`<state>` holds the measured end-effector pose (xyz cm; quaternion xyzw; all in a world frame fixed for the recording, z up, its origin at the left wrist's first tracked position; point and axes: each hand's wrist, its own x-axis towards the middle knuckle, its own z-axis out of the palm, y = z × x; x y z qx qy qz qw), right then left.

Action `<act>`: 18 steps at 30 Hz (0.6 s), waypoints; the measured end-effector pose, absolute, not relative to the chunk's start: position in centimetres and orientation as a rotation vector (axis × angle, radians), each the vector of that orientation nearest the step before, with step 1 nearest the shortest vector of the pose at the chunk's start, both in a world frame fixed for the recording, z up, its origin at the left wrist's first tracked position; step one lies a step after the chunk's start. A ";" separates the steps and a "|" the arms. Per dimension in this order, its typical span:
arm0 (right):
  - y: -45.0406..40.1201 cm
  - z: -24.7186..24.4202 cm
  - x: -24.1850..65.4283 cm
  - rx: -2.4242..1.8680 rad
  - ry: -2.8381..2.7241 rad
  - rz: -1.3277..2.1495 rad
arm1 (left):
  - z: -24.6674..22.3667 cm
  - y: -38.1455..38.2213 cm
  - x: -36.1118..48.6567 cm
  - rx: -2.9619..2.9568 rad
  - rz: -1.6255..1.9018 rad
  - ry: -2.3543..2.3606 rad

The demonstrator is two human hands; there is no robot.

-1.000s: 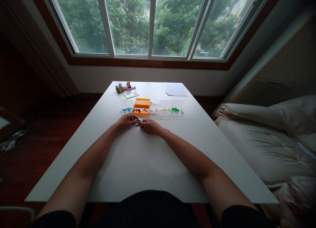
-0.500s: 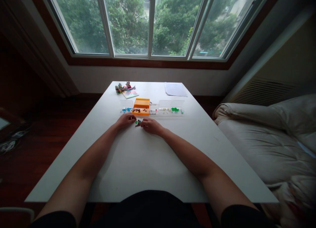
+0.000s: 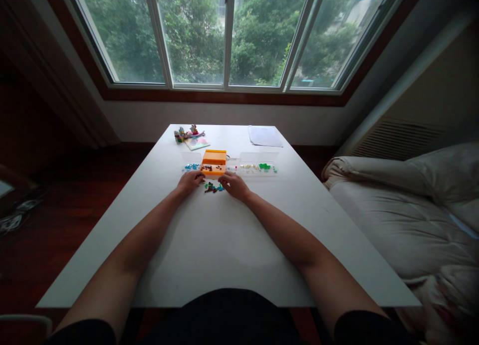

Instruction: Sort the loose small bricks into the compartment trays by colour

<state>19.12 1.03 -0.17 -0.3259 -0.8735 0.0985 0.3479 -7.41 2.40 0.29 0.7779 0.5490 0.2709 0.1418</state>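
My left hand (image 3: pixel 190 181) rests by the near left corner of an orange box (image 3: pixel 214 173). Its fingers are bent and pressed together; what lies between them is too small to make out. Over the right edge of a small pile of brown, green and blue pieces (image 3: pixel 212 188) is my right hand (image 3: pixel 234 184), thumb and fingers loosely apart, fingertips close to the pieces. The orange box has its lid up and holds small brown pieces (image 3: pixel 207 168). Its front edge lies just behind both hands.
A clear case with blue pieces (image 3: pixel 192 166) stands left of the orange box. To the right, another clear case (image 3: pixel 258 155) holds pale and green pieces (image 3: pixel 265 166). Small figures (image 3: pixel 183 134), a colourful card (image 3: pixel 197 143) and white papers (image 3: pixel 265 135) lie at the far end of the white table (image 3: pixel 232 255).
My right hand has shifted slightly right and away from the pile, uncovering more pieces, blue ones among them. My left hand has hardly moved.
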 end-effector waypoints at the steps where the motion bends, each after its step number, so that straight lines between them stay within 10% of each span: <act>1: 1.3 -0.1 19.5 -0.870 -2.230 0.263 | 0.4 2.4 -7.5 2.236 0.769 1.581; 18: 6.7 -1.1 26.9 -1.396 -1.529 0.136 | 1.0 2.4 -9.2 2.313 0.660 1.319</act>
